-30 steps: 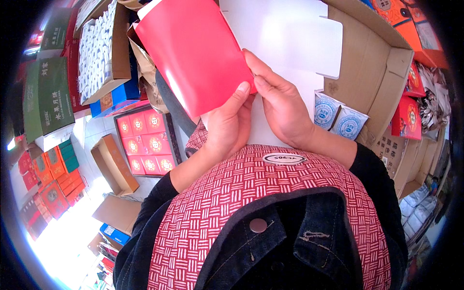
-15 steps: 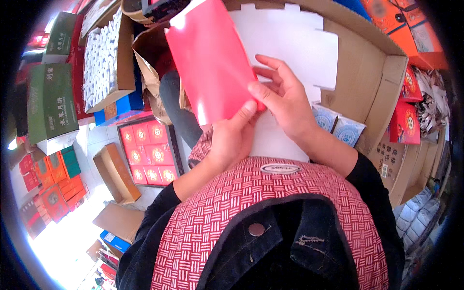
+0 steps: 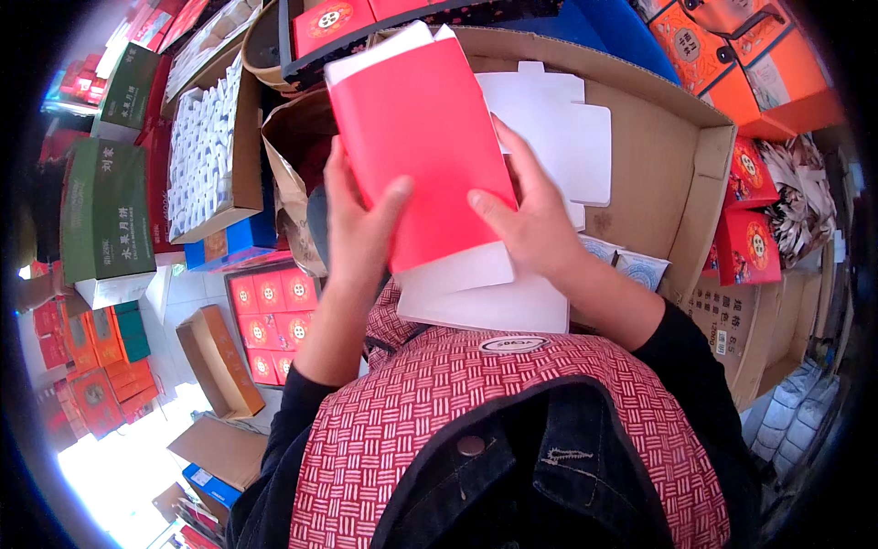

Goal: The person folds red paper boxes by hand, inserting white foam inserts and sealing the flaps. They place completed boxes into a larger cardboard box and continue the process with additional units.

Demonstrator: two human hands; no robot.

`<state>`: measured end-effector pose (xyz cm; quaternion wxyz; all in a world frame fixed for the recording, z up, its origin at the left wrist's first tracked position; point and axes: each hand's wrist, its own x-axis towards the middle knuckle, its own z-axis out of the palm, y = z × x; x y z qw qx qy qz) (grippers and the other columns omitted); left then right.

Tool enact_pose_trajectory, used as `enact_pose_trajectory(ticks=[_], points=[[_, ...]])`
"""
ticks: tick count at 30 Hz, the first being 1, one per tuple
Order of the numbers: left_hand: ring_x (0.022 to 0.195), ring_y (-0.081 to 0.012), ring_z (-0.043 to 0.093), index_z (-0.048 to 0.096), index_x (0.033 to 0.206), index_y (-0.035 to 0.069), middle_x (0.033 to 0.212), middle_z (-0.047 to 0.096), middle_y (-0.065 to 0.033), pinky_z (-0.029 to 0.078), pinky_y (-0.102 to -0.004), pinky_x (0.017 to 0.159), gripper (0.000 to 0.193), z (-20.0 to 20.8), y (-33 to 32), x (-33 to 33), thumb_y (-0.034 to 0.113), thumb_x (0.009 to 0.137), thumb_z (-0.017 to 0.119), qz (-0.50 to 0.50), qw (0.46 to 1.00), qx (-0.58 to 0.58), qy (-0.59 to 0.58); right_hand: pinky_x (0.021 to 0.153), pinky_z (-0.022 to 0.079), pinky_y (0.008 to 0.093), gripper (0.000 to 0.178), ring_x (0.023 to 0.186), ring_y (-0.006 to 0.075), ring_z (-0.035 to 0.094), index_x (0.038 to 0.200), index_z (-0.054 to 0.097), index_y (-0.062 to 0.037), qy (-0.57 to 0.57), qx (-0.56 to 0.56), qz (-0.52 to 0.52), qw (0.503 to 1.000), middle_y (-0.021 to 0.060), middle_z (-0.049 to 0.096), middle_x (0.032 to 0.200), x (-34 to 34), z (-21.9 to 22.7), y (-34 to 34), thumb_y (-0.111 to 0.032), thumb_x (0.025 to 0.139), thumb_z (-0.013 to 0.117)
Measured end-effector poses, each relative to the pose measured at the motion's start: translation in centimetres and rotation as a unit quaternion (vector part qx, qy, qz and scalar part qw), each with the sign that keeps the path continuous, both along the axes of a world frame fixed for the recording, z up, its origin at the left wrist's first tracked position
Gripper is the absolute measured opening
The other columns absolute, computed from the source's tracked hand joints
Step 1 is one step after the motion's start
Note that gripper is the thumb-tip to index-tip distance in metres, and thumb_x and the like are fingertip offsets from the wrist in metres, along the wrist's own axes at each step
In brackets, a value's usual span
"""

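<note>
A red paper carton (image 3: 425, 146) with white flaps at its top and bottom ends is held up before my chest. My left hand (image 3: 358, 220) grips its left side, thumb on the red face and fingers round the edge. On the right side my right hand (image 3: 535, 220) grips it likewise, its thumb pressed near the edge. Behind the carton, white card blanks (image 3: 590, 151) lie flat in a large brown cardboard box (image 3: 654, 146). Another white card piece (image 3: 512, 297) shows below it, near my apron (image 3: 457, 389).
Blue-and-white packets (image 3: 643, 270) lie by my right forearm. At left stand a box of white packets (image 3: 210, 151) and green boxes (image 3: 108, 210). A tray of red boxes (image 3: 274, 311) and an empty brown box (image 3: 219, 357) are lower left. Orange boxes (image 3: 741, 64) stand upper right.
The red carton has turned more upright and its white end flaps now show. My left hand has moved from its bottom corner up to its left side. My right hand now grips the right side.
</note>
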<state>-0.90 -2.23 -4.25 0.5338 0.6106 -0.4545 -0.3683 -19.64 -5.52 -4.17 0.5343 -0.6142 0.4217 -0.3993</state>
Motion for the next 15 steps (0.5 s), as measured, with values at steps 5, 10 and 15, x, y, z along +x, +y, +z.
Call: enact_pose_trajectory(ticks=[5, 10, 15], points=[[0.123, -0.0216, 0.045, 0.020, 0.145, 0.005, 0.138, 0.039, -0.0131, 0.042, -0.0324, 0.099, 0.070, -1.0, -0.3, -1.5, 0.003, 0.087, 0.059, -0.028, 0.989, -0.001, 0.145, 0.109, 0.027, 0.0383, 0.066, 0.133, 0.0340, 0.033, 0.147, 0.012, 0.0007, 0.090, -0.095, 0.004, 0.991, 0.0231, 0.029, 0.144, -0.6, -1.9, 0.2, -0.013, 0.093, 0.049], [0.123, -0.0201, 0.046, 0.024, 0.142, 0.005, 0.136, 0.042, -0.0123, 0.043, -0.0318, 0.098, 0.064, -0.9, -0.2, -1.3, -0.001, 0.087, 0.057, -0.022, 0.978, 0.011, 0.206, 0.101, 0.039, 0.0350, 0.057, 0.123, 0.0238, 0.046, 0.149, 0.016, -0.0090, -0.093, 0.121, 0.103, 0.983, 0.0145, 0.045, 0.135, -2.6, -0.5, -0.6, -0.020, 0.099, 0.041], [0.124, -0.0203, 0.045, 0.024, 0.142, 0.005, 0.137, 0.041, -0.0125, 0.043, -0.0321, 0.099, 0.065, -1.0, -0.2, -1.3, -0.003, 0.086, 0.057, -0.034, 0.976, 0.000, 0.214, 0.087, 0.050, 0.0303, 0.053, 0.107, 0.0144, 0.058, 0.148, 0.023, -0.0140, -0.126, 0.191, 0.094, 0.969, 0.0091, 0.055, 0.125, -3.3, 0.2, -0.7, -0.019, 0.099, 0.043]])
